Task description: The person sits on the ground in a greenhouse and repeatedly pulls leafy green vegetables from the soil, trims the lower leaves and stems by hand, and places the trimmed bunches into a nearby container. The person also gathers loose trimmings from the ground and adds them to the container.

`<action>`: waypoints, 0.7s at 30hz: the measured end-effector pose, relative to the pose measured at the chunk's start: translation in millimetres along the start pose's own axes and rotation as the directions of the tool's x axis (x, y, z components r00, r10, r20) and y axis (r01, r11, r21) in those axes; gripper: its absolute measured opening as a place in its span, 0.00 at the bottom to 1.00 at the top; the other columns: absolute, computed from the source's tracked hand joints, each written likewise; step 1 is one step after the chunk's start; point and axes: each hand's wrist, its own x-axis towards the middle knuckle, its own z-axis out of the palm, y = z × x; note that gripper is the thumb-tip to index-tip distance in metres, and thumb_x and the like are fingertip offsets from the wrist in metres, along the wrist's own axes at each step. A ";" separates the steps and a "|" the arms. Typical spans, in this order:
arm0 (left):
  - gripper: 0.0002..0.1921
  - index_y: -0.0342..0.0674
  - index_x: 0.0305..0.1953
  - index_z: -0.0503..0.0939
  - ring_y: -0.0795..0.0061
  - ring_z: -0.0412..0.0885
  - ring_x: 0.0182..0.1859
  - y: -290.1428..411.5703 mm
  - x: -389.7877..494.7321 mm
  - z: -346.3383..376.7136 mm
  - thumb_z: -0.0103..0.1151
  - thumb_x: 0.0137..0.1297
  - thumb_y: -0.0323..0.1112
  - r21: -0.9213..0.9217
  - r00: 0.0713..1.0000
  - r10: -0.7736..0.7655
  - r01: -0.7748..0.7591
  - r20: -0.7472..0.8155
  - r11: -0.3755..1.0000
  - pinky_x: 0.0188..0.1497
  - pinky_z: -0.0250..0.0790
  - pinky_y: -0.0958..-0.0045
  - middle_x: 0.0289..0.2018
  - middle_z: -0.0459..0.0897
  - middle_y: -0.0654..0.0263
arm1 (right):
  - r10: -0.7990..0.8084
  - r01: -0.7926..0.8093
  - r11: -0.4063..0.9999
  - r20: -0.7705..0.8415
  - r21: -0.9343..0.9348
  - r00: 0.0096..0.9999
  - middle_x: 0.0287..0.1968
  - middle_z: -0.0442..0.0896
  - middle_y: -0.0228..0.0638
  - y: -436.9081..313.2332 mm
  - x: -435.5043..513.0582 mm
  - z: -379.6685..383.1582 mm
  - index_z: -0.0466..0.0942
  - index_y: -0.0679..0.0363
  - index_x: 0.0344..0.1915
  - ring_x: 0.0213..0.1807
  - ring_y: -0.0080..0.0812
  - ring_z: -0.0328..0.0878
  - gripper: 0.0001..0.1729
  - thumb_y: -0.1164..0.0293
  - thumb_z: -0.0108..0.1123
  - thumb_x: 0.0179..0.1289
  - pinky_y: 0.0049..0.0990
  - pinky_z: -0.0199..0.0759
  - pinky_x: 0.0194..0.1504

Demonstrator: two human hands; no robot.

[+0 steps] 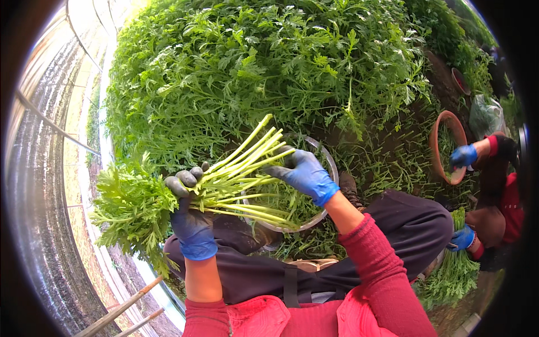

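Note:
My left hand [189, 223], in a blue glove with dark-stained fingers, is closed around a bunch of leafy greens [130, 210] that look like crown daisy. The leaves hang to the left, and the pale cut stems [248, 162] fan out to the right, their ends uneven. My right hand [305, 172], gloved the same way, is at the upper stem ends with thumb and fingers on either side of them. Whether it grips a stem is unclear. Below the stems sits a round translucent basin [332, 168] with loose green trimmings inside, partly hidden by the bunch and my right hand.
A dense bed of the same greens [261, 63] grows ahead. Cut stalks [391, 164] litter the soil to the right. There, a co-worker's gloved hand [463, 156] reaches into a terracotta-coloured basin [433, 139]; the other holds a bunch [448, 274]. Wooden poles [122, 305] are at lower left.

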 end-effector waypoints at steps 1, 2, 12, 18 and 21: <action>0.09 0.44 0.33 0.69 0.63 0.74 0.52 0.5 -0.4 -0.4 0.61 0.61 0.25 -0.003 1.000 0.009 -0.009 0.004 1.000 0.72 0.55 0.49 0.36 0.73 0.66 | 0.060 -0.061 0.977 0.008 0.205 0.998 0.34 0.84 0.29 3.4 -0.6 5.0 0.79 0.66 0.51 0.35 0.17 0.75 0.17 0.71 0.66 0.64 0.25 0.73 0.38; 0.10 0.45 0.33 0.69 0.64 0.73 0.52 1.2 -0.7 -1.2 0.61 0.62 0.25 0.000 1.000 0.010 -0.010 0.016 1.000 0.72 0.55 0.48 0.36 0.73 0.67 | 0.043 -0.038 0.995 -0.049 0.096 0.998 0.33 0.84 0.29 8.3 3.8 7.2 0.80 0.67 0.48 0.35 0.16 0.74 0.15 0.71 0.65 0.64 0.25 0.73 0.38; 0.11 0.43 0.39 0.71 0.67 0.74 0.51 15.0 -8.9 -15.8 0.63 0.60 0.25 -0.131 0.998 -0.032 0.025 -0.051 0.991 0.72 0.57 0.50 0.37 0.73 0.69 | 0.136 -0.118 0.988 0.205 -0.098 0.969 0.68 0.69 0.44 21.4 10.2 -65.6 0.58 0.53 0.73 0.51 0.33 0.78 0.48 0.66 0.70 0.54 0.29 0.74 0.50; 0.13 0.46 0.38 0.71 0.69 0.74 0.50 14.3 -8.7 -13.3 0.66 0.57 0.26 -0.161 0.994 -0.071 0.057 -0.083 0.985 0.72 0.55 0.52 0.36 0.73 0.71 | -0.020 -0.070 0.934 0.247 0.350 0.969 0.37 0.86 0.29 8.9 32.9 -35.0 0.81 0.63 0.51 0.33 0.19 0.79 0.14 0.77 0.58 0.66 0.22 0.76 0.37; 0.13 0.46 0.38 0.71 0.68 0.74 0.49 17.7 -10.9 -16.3 0.65 0.57 0.26 -0.141 0.996 -0.052 0.041 -0.073 0.989 0.72 0.56 0.50 0.36 0.72 0.71 | 0.141 -0.139 0.963 0.011 0.233 0.990 0.30 0.84 0.31 4.5 28.5 -62.5 0.82 0.65 0.42 0.30 0.19 0.79 0.10 0.71 0.57 0.70 0.21 0.76 0.36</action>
